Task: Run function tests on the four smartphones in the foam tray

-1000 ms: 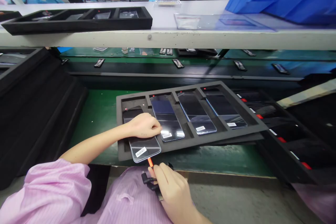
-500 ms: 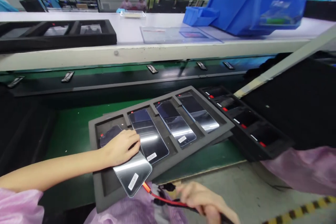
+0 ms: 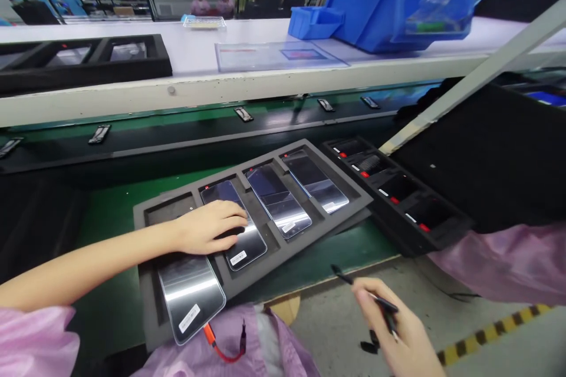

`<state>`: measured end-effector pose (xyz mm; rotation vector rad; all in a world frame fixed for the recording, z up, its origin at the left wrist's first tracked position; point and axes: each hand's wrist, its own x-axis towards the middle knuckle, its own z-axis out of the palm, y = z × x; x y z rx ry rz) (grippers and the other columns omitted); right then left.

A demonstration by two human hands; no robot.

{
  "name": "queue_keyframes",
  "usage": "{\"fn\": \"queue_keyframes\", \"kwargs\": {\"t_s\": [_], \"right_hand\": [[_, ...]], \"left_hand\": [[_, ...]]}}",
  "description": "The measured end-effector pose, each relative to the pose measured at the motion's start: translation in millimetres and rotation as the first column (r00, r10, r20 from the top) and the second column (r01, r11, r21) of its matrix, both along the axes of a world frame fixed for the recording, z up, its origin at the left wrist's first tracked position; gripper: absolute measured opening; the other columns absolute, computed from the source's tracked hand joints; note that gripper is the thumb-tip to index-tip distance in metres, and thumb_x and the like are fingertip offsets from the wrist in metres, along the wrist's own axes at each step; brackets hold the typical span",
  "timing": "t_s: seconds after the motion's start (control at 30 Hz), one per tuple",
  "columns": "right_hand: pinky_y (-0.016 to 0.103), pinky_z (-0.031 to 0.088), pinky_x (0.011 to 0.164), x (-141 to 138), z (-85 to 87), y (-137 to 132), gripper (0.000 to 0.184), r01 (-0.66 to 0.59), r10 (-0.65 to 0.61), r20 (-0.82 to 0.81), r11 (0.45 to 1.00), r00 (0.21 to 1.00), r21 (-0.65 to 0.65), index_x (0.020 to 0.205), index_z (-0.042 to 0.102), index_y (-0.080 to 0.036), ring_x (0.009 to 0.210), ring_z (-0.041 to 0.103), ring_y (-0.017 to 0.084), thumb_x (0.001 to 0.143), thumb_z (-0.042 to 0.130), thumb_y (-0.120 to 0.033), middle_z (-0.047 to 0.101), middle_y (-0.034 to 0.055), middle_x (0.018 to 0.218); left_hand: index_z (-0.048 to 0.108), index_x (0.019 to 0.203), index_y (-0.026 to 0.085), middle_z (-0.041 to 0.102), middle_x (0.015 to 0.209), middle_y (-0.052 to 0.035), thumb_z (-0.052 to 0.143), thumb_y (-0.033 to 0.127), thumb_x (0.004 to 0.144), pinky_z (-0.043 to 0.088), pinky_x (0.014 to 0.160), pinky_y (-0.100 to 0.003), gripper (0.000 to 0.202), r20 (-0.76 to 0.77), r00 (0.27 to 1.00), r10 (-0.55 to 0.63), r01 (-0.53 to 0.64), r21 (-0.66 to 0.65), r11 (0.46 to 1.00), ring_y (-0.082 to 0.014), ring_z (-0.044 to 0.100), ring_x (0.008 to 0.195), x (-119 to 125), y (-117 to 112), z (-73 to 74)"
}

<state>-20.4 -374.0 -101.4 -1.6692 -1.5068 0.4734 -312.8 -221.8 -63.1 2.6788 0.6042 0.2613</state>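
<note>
A black foam tray [image 3: 186,205] with several slots lies tilted on the green mat and holds several glossy phones. My left hand [image 3: 207,228] rests on the second phone [image 3: 241,241], fingers curled over its upper part. The leftmost phone [image 3: 190,296] sticks out over the tray's near edge, with an orange-red cable [image 3: 216,344] plugged into its bottom end. My right hand [image 3: 398,330] is low at the right, apart from the tray, fingers closed round a thin black cable or plug [image 3: 375,301].
A second black tray [image 3: 398,200] with red-tabbed slots sits to the right. Beyond runs a dark conveyor [image 3: 221,129] with small parts, then a white shelf [image 3: 198,79] with blue bins [image 3: 389,3]. Another person's pink sleeve [image 3: 508,265] is at the right.
My left hand moved from the leftmost phone to the second one. My right hand let go of the red cable, moved right and now holds a black cable. The view swung right.
</note>
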Motion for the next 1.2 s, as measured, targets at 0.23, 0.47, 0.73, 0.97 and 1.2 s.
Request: {"fn": "queue_keyframes", "kwargs": {"t_s": [0.23,0.47,0.73,0.97,1.2], "right_hand": [[0.017,0.048,0.047,19.4,-6.8,23.8,0.033,-0.286,0.275,-0.132,0.956,0.952,-0.071,0.085,0.063,-0.019,0.052,0.060,0.012,0.083,0.048,-0.048,0.064,0.0015,0.060],[0.017,0.049,0.051,23.3,-4.5,20.7,0.026,-0.453,0.450,0.067,0.891,0.891,0.042,0.077,0.065,-0.018,0.059,0.063,0.013,0.088,0.045,-0.030,0.066,0.0039,0.068],[0.019,0.037,0.043,-27.3,1.4,33.4,0.027,-0.642,0.514,0.390,0.665,0.764,0.382,0.086,0.063,-0.013,0.044,0.048,0.008,0.092,0.039,-0.024,0.052,-0.0017,0.054],[0.021,0.032,0.044,-41.4,-5.8,46.0,0.030,-0.698,0.524,0.470,0.608,0.710,0.378,0.086,0.063,-0.014,0.045,0.047,0.008,0.094,0.036,-0.024,0.052,-0.0020,0.056],[0.021,0.030,0.044,-33.8,-1.9,48.6,0.030,-0.761,0.597,0.487,0.584,0.638,0.281,0.083,0.062,-0.015,0.045,0.045,0.007,0.093,0.036,-0.027,0.049,-0.0036,0.054]], "left_hand": [[0.056,0.081,0.019,0.062,0.082,-0.0079,0.039,0.037,0.089,0.038,0.075,-0.032,0.026,-0.134,0.986,-0.103,0.125,0.168,0.978,-0.0203,0.053,0.077,44.3,20.4,-10.4],[0.041,0.057,0.020,0.047,0.049,0.0028,0.033,0.033,0.090,0.031,0.060,-0.027,0.037,-0.108,0.992,0.067,-0.069,-0.017,0.997,-0.0117,0.037,0.045,65.6,17.8,-7.1],[0.037,0.050,0.020,0.041,0.043,0.0053,0.044,0.023,0.082,0.024,0.047,-0.026,0.033,-0.088,0.985,0.149,-0.162,-0.174,0.971,-0.0100,0.033,0.041,88.5,-0.2,-0.1],[0.037,0.051,0.020,0.044,0.043,0.0048,0.043,0.023,0.083,0.027,0.049,-0.025,0.033,-0.075,0.984,0.164,-0.172,-0.103,0.980,-0.0106,0.038,0.041,87.1,-8.3,-7.2],[0.035,0.053,0.020,0.045,0.043,0.0048,0.044,0.023,0.082,0.029,0.053,-0.025,0.030,-0.087,0.983,0.159,-0.165,-0.066,0.984,-0.0109,0.041,0.042,85.8,-12.6,-16.2]]}}
